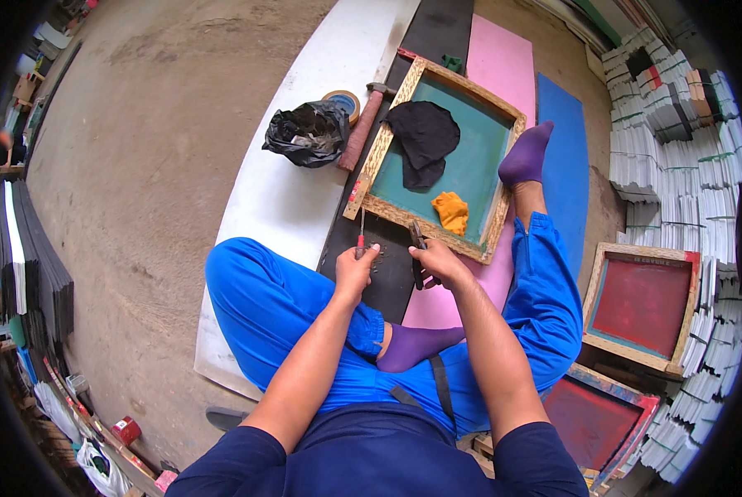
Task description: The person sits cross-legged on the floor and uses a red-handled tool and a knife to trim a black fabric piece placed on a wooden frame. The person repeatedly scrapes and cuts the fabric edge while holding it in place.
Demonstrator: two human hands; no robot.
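My left hand [355,271] is closed round a screwdriver [361,241] with a red handle, its thin shaft pointing toward the near left corner of a wooden screen frame [372,171]. My right hand [441,262] grips dark-handled pliers [418,251], their jaws close to the frame's near edge. Teal mesh [478,124] fills the frame. A black cloth [425,141] and a crumpled yellow cloth [451,212] lie on the mesh. Small dark bits are scattered on the black sheet between my hands.
Left of the frame are a hammer [362,132], a tape roll [343,103] and a black plastic bag [306,135]. White [259,199], black, pink [501,66] and blue [563,124] sheets lie beneath. Red-mesh frames [642,302] and stacked paper bundles [677,174] stand at right.
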